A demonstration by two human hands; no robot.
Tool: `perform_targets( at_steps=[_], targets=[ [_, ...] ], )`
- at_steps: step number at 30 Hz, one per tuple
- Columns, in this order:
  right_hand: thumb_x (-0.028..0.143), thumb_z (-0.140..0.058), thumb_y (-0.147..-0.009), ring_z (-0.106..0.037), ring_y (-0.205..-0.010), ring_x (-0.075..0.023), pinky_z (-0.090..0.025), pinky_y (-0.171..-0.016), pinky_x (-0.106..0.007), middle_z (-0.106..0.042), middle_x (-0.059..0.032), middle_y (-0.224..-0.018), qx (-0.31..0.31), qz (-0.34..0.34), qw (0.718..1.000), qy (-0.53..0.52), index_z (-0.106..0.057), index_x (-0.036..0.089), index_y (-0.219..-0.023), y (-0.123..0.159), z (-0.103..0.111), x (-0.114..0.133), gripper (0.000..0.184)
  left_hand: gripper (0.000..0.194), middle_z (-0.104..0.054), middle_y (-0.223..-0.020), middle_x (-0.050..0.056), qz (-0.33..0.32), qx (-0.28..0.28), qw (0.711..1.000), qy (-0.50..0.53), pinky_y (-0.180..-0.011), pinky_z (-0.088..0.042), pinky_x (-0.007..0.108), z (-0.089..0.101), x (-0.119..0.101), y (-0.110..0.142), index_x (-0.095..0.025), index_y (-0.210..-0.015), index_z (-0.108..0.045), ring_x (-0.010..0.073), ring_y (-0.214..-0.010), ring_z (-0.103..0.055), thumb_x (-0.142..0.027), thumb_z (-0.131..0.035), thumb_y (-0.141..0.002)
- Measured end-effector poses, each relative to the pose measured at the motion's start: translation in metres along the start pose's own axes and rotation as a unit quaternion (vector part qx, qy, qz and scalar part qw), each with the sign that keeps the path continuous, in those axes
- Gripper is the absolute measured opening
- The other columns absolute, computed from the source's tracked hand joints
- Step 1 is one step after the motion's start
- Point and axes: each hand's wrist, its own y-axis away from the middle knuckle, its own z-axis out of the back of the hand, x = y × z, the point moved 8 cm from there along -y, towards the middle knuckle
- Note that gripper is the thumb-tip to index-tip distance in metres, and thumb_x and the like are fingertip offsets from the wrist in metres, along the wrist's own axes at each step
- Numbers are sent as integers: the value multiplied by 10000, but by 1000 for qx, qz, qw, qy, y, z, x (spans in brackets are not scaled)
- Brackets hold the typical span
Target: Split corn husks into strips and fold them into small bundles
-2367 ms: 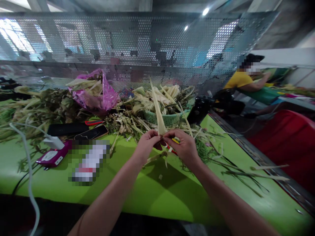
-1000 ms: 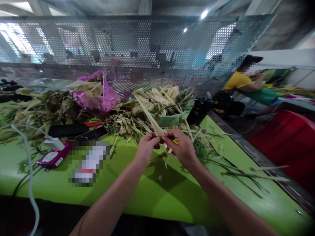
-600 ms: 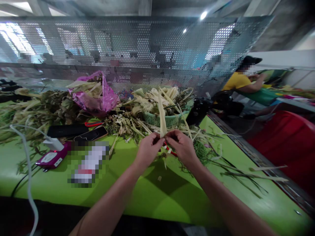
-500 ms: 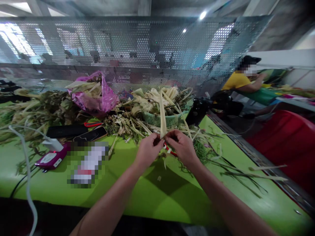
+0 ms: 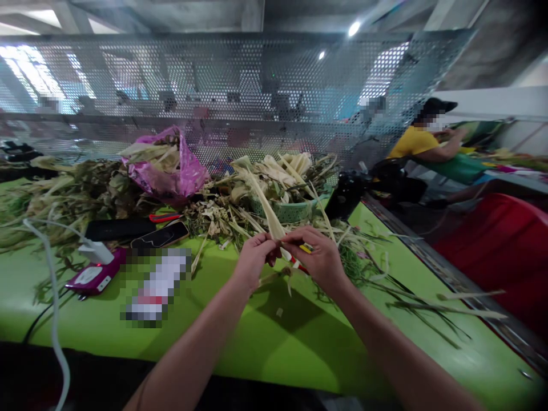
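Note:
Both hands meet over the green table (image 5: 188, 337), pinching the near end of a long pale dried leaf strip (image 5: 266, 205). The strip slants up and to the left, away from me. My left hand (image 5: 253, 260) is closed on the strip's end from the left. From the right, my right hand (image 5: 317, 254) pinches the same end between thumb and finger. A tool with red and yellow parts (image 5: 305, 249) shows by my right hand, partly hidden; I cannot tell whether it is held. Behind the hands stands a green basket (image 5: 295, 212) heaped with dried leaves.
A pink plastic bag (image 5: 192, 174) of dried leaves and loose plant heaps lie at the back left. Phones (image 5: 165, 235), a purple power strip (image 5: 96, 277) and a white cable (image 5: 53, 319) lie left. A dark bottle (image 5: 346, 194) stands right. A person in yellow (image 5: 413, 142) sits beyond.
The leaf strip has gone from nearly upright to leaning left. My right hand's fingers have shifted over its end, and more of the yellow part by that hand shows.

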Motion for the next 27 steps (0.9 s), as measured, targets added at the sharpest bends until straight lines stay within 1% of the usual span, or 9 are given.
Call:
perform_targets(
  at_steps=[2, 4, 6, 10, 14, 17, 22, 24, 27],
  targets=[
    [256, -647, -824, -611, -799, -195, -491, -727, -331, -655, -38, -833, -2, -1, 1000, 8, -704, 235, -854, 0, 0, 0, 68, 71, -543, -533, -18, 13, 7, 1000, 12, -459, -277, 190, -1, 2, 0, -144, -628, -557, 53, -450, -404, -190, -595, -667],
    [255, -647, -825, -610, -797, -197, -489, -724, -331, -653, -40, -825, -3, -4, 1000, 14, -701, 231, -835, 0, 0, -1, 60, 43, -555, -555, -13, 9, 14, 1000, 7, -479, -288, 190, -3, 1, 0, -143, -663, -578, 56, -470, -412, -183, -583, -676],
    [255, -645, -824, -605, -785, -197, -486, -717, -330, -646, -41, -807, -4, -11, 1000, 19, -694, 222, -812, 0, 0, -2, 61, 50, -559, -575, -10, -10, 19, 1000, -23, -495, -301, 193, -4, -3, 0, -144, -695, -594, 62, -489, -415, -185, -566, -696],
    [271, -644, -820, -596, -772, -193, -478, -716, -332, -633, -44, -808, -7, -39, 999, 18, -679, 206, -800, 1, 1, -7, 77, 114, -552, -628, -5, -53, 20, 992, -115, -528, -336, 206, -7, -11, 1, -153, -745, -608, 84, -549, -438, -231, -527, -763],
    [306, -641, -814, -585, -761, -182, -467, -702, -317, -620, -42, -809, -16, -74, 997, -1, -657, 187, -795, 3, 0, -16, 121, 167, -532, -688, -8, -98, 42, 977, -187, -568, -353, 215, -11, -16, 3, -166, -783, -593, 99, -614, -448, -297, -498, -825],
    [335, -641, -803, -573, -735, -171, -457, -673, -298, -614, -34, -792, -14, -112, 993, -27, -641, 177, -798, 5, 0, -24, 158, 191, -521, -707, -11, -133, 55, 963, -226, -596, -351, 222, -13, -19, 5, -175, -773, -562, 106, -650, -449, -327, -477, -854],
    [364, -656, -778, -552, -686, -157, -446, -634, -278, -613, -15, -735, -1, -169, 982, -86, -640, 176, -816, 7, -2, -32, 192, 211, -447, -664, -29, -170, 54, 937, -302, -582, -311, 220, -15, -21, 7, -186, -714, -527, 104, -645, -405, -329, -475, -860],
    [357, -671, -765, -548, -671, -150, -446, -626, -274, -612, -9, -720, 12, -183, 976, -116, -649, 176, -806, 6, -4, -33, 187, 202, -437, -648, -31, -164, 51, 941, -291, -567, -299, 221, -15, -21, 7, -183, -701, -526, 101, -627, -393, -314, -482, -849],
    [345, -680, -768, -577, -712, -152, -466, -674, -283, -642, -16, -767, 21, -185, 966, -177, -672, 185, -849, 5, -7, -29, 180, 185, -452, -613, -32, -120, 44, 969, -211, -538, -295, 221, -12, -19, 4, -177, -714, -542, 97, -581, -398, -307, -482, -830]
  ],
)
